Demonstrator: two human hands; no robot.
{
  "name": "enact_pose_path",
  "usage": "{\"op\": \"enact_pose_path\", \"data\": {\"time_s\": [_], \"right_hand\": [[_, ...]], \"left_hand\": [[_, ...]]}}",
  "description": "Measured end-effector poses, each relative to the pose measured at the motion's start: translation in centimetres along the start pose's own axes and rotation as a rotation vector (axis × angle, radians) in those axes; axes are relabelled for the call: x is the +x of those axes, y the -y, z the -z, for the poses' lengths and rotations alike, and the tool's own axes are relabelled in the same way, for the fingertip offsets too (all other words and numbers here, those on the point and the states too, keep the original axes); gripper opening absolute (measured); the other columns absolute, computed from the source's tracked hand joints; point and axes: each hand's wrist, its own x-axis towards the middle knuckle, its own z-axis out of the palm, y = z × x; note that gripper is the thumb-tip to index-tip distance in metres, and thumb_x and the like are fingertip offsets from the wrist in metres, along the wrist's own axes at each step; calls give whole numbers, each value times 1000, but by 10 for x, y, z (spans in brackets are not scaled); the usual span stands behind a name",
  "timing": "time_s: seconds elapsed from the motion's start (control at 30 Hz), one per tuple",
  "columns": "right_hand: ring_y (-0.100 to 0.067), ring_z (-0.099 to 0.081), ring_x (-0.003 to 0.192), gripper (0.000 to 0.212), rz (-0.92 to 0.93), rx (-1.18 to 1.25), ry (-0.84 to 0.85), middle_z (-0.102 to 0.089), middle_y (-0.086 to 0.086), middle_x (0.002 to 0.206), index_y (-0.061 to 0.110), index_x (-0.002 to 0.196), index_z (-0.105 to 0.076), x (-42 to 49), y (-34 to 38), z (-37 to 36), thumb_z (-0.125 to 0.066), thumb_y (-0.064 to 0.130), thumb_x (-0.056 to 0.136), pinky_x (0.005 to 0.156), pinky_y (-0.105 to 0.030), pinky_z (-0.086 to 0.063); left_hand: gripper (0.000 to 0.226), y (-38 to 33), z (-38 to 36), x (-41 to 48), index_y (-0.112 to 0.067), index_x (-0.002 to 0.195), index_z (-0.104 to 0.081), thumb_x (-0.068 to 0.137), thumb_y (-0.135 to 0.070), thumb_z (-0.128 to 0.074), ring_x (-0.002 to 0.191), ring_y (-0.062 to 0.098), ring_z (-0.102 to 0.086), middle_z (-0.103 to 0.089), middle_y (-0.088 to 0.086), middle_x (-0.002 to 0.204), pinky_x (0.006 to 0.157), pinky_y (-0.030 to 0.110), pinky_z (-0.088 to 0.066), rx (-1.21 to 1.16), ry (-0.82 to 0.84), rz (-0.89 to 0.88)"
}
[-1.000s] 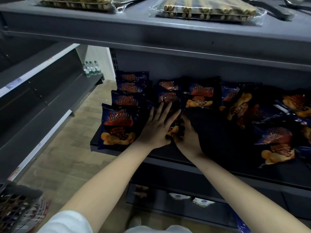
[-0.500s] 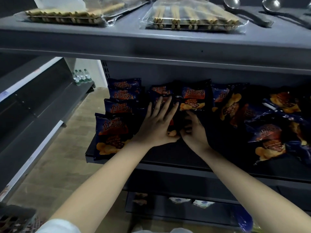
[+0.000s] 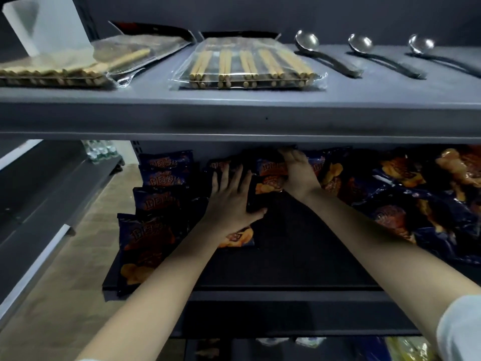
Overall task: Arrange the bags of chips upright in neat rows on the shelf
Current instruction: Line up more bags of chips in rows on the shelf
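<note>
chip bags under hands, left and right

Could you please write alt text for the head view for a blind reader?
A person's left hand presses flat on a chip bag on a dark shelf, the right hand touches a second bag behind it; loose bags lie heaped at right.

The chip bags are dark navy blue, printed with an orange-red logo patch and golden-yellow chips. Their shelf is matte black; the upper shelf is slate grey. The chopsticks are pale tan in clear wrap, the ladles shiny silver. My sleeve is white, the floor light wood-grain.
</note>
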Motion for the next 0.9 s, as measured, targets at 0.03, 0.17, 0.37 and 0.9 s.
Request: {"op": "enact_pose_path", "data": {"time_s": [0.03,0.17,0.37,0.9], "right_hand": [[-29,-22,139,79,5,-65,42,-34,-10,147,16,146,-29,5,-2,-1,-69,13,78,112,-41,-26],[-29,-23,138,67,51,-240,36,-39,-5,146,20,142,-37,12,-8,-10,-63,10,81,112,-41,-22],[-32,-31,126,59,-12,-290,-74,-49,-6,135,21,135,-48,13,-11,-11,-57,0,80,100,-43,-31],[-39,-60,89,11,-23,-102,-698,-64,-20,75,2,75,-64,1,18,44,-57,5,82,95,-45,-32]], "left_hand": [[95,-1,-3,-2,-17,150,2,81,-72,-36,142,32,17,7,8,158,113,50,13,-8,-11,6],[93,-1,-12,-4,-18,150,-5,77,-74,-22,143,32,4,-10,9,157,114,50,11,27,-61,4],[87,5,-11,-1,-18,146,-30,76,-69,-24,137,35,-26,-38,11,146,115,52,-4,42,-141,-9],[75,8,-9,-4,-19,143,-35,83,-63,-26,136,31,-28,-40,7,146,114,51,-8,99,-110,-8]]}}
